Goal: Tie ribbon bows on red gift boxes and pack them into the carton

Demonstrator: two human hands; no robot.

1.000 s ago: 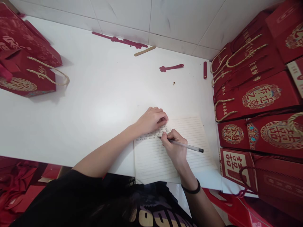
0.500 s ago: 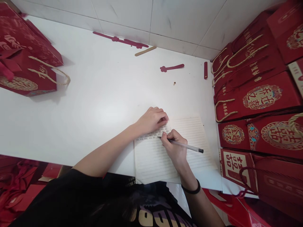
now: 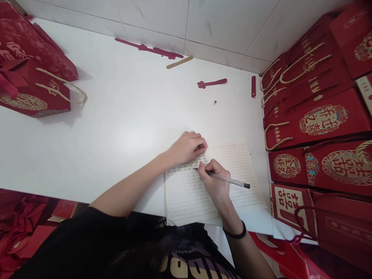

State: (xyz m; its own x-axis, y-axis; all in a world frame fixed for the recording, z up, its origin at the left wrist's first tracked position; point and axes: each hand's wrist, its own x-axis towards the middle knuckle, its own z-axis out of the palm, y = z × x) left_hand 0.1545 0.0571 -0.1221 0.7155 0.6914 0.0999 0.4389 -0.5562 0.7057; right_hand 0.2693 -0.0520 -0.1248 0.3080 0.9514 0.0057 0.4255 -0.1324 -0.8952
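A lined notebook (image 3: 188, 197) lies open on the white table, with rows of small handwriting (image 3: 186, 166) near the top of its left page. In my right hand (image 3: 216, 180) is a pen (image 3: 232, 180) with a clear barrel and a black end. Its tip meets the page at the end of the lowest written row. My left hand (image 3: 187, 147) rests across the top of the same page, its fingers curled in and no object visible in them. That hand covers part of the writing.
Red gift bags (image 3: 322, 120) with rope handles stand packed along the right. More red bags (image 3: 37, 89) stand at the far left. Near the tiled wall (image 3: 215, 31) lie dark red strips (image 3: 148, 49), a tan stick (image 3: 179, 62), a flower-ended strip (image 3: 212, 83) and a short red piece (image 3: 253, 86).
The view has shifted very slightly. Both hands and the pen stay in nearly the same place on the notebook.
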